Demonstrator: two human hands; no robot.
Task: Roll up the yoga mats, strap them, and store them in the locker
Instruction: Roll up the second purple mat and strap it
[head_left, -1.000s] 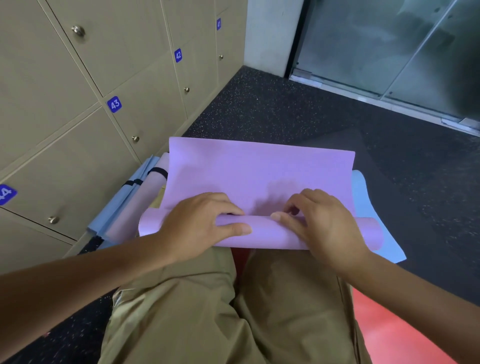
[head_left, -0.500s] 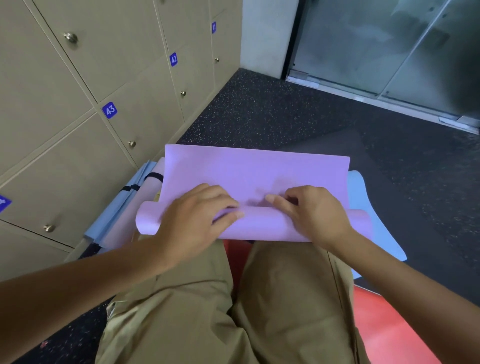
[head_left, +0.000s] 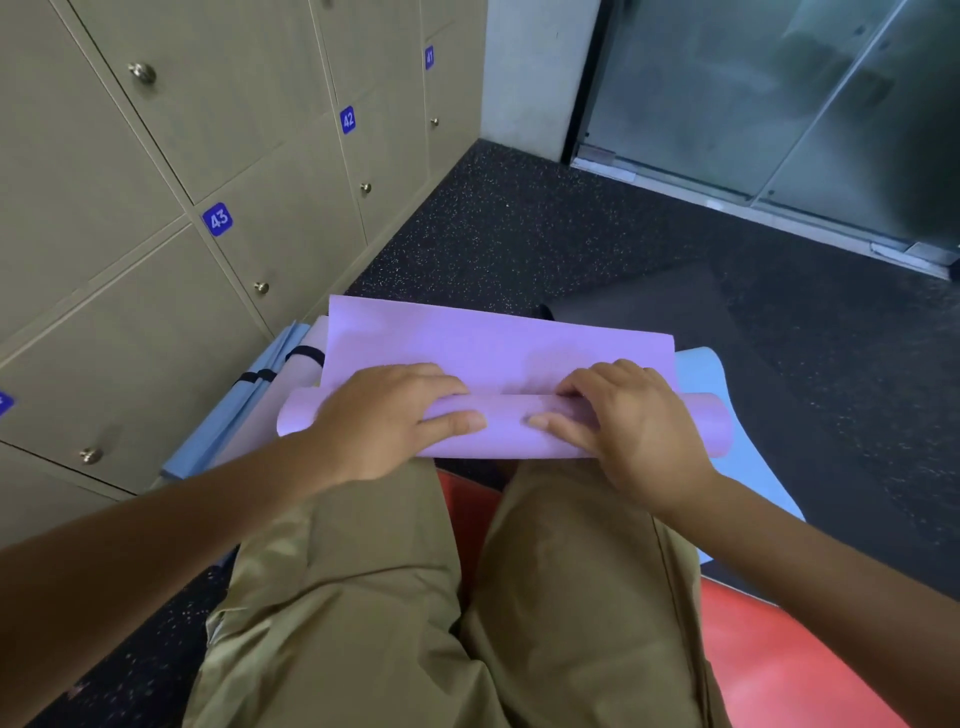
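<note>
A purple yoga mat (head_left: 498, 343) lies on the floor in front of my knees, its near part wound into a roll and a short flat stretch left beyond. My left hand (head_left: 384, 421) grips the roll left of centre, fingers over the top and thumb along the near side. My right hand (head_left: 628, 415) grips the roll right of centre in the same way. A light blue mat (head_left: 748, 452) lies flat under the purple one. Rolled mats (head_left: 249, 410) with black straps lie to the left against the lockers (head_left: 130, 312).
Beige numbered locker doors with knobs, all closed, line the left side. A red mat (head_left: 779, 660) lies under my legs. A dark mat (head_left: 649, 306) lies on the speckled black floor beyond. A glass door (head_left: 779, 93) stands at the far right.
Both hands have turned the roll away from me, so the roll is thicker and the flat purple stretch beyond it is shorter.
</note>
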